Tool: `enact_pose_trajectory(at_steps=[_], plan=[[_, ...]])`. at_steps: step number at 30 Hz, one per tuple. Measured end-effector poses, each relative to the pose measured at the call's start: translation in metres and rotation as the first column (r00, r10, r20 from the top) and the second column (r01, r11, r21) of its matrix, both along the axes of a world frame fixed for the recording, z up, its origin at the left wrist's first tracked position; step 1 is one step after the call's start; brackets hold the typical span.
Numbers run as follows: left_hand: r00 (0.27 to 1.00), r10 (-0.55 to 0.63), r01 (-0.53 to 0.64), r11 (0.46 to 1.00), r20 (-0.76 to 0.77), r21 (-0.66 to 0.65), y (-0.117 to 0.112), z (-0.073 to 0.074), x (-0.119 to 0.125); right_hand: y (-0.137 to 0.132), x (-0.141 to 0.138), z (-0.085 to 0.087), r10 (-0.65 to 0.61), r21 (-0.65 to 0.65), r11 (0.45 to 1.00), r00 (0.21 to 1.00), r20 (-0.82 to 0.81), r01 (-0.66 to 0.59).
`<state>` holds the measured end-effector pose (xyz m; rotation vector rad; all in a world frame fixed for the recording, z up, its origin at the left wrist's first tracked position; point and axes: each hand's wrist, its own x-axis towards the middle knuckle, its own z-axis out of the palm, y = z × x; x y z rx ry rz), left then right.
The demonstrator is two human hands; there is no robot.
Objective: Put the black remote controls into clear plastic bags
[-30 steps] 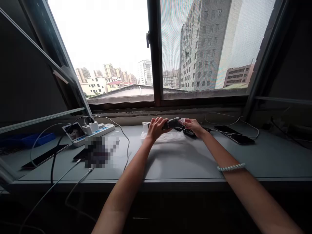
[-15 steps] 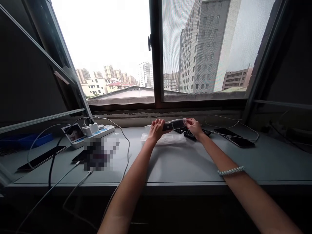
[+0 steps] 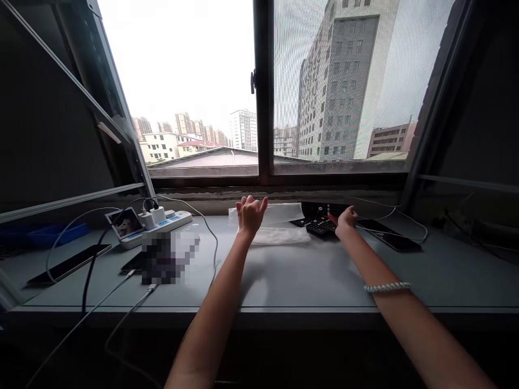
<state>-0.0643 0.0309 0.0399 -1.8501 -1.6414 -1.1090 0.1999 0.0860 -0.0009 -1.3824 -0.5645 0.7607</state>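
Note:
My left hand (image 3: 250, 212) hovers over a small heap of clear plastic bags (image 3: 284, 233) at the back of the grey table (image 3: 292, 275). Its fingers are loosely apart and hold nothing. My right hand (image 3: 345, 218), with a bead bracelet on its wrist, is curled at the right end of a pile of black remote controls (image 3: 318, 222) beside the bags. It seems to grip one remote's end, where a red spot shows. How firmly it holds is hard to see.
A black phone (image 3: 389, 240) with a white cable lies right of the remotes. At the left are a white power strip (image 3: 162, 220) with chargers, a small photo card (image 3: 122, 223), a dark tablet (image 3: 68, 263) and trailing cables. The window sill runs just behind.
Both hands held one bagged black remote between them. My left hand has let go and opened; my right hand has carried the remote right, down to the pile. The view tilted up slightly.

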Motion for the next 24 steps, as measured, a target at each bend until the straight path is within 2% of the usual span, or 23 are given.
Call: enact_pose_trajectory(at_steps=[1,3,5,7,9,11,12,14,16,18,21,24], plan=[[1.000,-0.012,0.012,1.000,-0.002,-0.021,0.000,-0.001,0.004,-0.001,0.001,-0.001,-0.014,-0.020,1.000,1.000,-0.014,0.014],[0.994,-0.086,0.075,0.987,-0.071,-0.144,0.000,-0.009,0.011,-0.003,0.002,-0.002,-0.020,-0.046,0.999,0.999,-0.032,0.018],[0.965,-0.186,0.116,0.936,-0.185,-0.333,0.002,-0.020,0.015,-0.004,0.001,-0.002,-0.008,-0.062,0.998,0.999,-0.040,0.006],[0.947,-0.201,0.072,0.894,-0.252,-0.441,0.003,-0.030,0.016,-0.005,0.000,-0.001,-0.002,-0.050,0.999,0.998,-0.065,-0.002],[0.953,-0.192,0.073,0.898,-0.236,-0.434,0.002,-0.034,0.017,-0.007,-0.002,0.000,-0.009,-0.025,1.000,0.992,-0.122,0.006],[0.946,-0.276,0.190,0.897,-0.170,-0.400,-0.001,-0.033,0.018,-0.009,-0.004,0.000,-0.009,-0.004,1.000,0.985,-0.170,0.009],[0.927,-0.350,0.270,0.874,-0.137,-0.404,-0.004,-0.031,0.019,-0.010,-0.006,0.001,-0.005,0.002,1.000,0.984,-0.178,0.005],[0.871,-0.484,0.385,0.782,-0.088,-0.490,-0.010,-0.031,0.022,-0.011,-0.008,0.001,0.009,0.011,1.000,0.985,-0.170,-0.007],[0.840,-0.538,0.389,0.689,-0.071,-0.612,-0.014,-0.034,0.028,-0.012,-0.010,0.000,0.019,0.019,1.000,0.987,-0.159,-0.016],[0.851,-0.521,0.343,0.656,-0.074,-0.672,-0.015,-0.041,0.033,-0.011,-0.012,-0.001,0.030,0.040,0.999,0.987,-0.155,-0.024],[0.882,-0.464,0.295,0.681,-0.084,-0.670,-0.009,-0.051,0.035,-0.007,-0.013,-0.006,0.054,0.105,0.994,0.986,-0.156,-0.038],[0.919,-0.379,0.215,0.708,-0.106,-0.672,0.002,-0.055,0.024,-0.002,-0.011,-0.014,0.088,0.158,0.985,0.987,-0.132,-0.067]])
